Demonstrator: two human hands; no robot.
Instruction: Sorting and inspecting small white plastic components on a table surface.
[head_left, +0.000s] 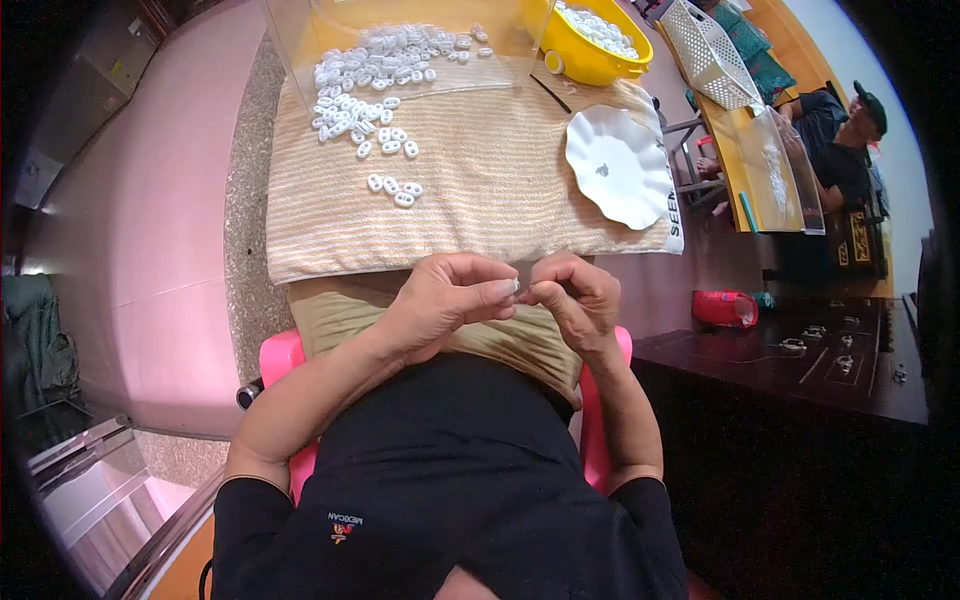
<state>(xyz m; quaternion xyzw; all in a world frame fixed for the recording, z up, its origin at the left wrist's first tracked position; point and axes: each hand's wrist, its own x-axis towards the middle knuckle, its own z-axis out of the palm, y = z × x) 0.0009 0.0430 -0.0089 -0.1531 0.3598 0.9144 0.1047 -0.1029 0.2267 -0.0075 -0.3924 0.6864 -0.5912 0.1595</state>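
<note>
Above my lap, in front of the table's near edge, my left hand (455,300) pinches a small white plastic piece (516,286) between thumb and fingertips. Right beside it, my right hand (578,298) has thumb and forefinger pressed together; whatever they hold is too small to make out. The fingertips of both hands nearly meet at the white piece. Several small oval white pieces with two dark holes (404,190) lie on the striped towel (480,190) beyond my left hand. A white scalloped plate (620,165) with tiny dark bits (602,170) is beyond my right hand.
A heap of white pieces (375,60) lies by a clear plastic panel (430,92) at the far left. The yellow tub (600,65) holds more. A thin black tool (551,93) lies near it. At right, a person (840,140) sits at another table beside a white basket (705,60).
</note>
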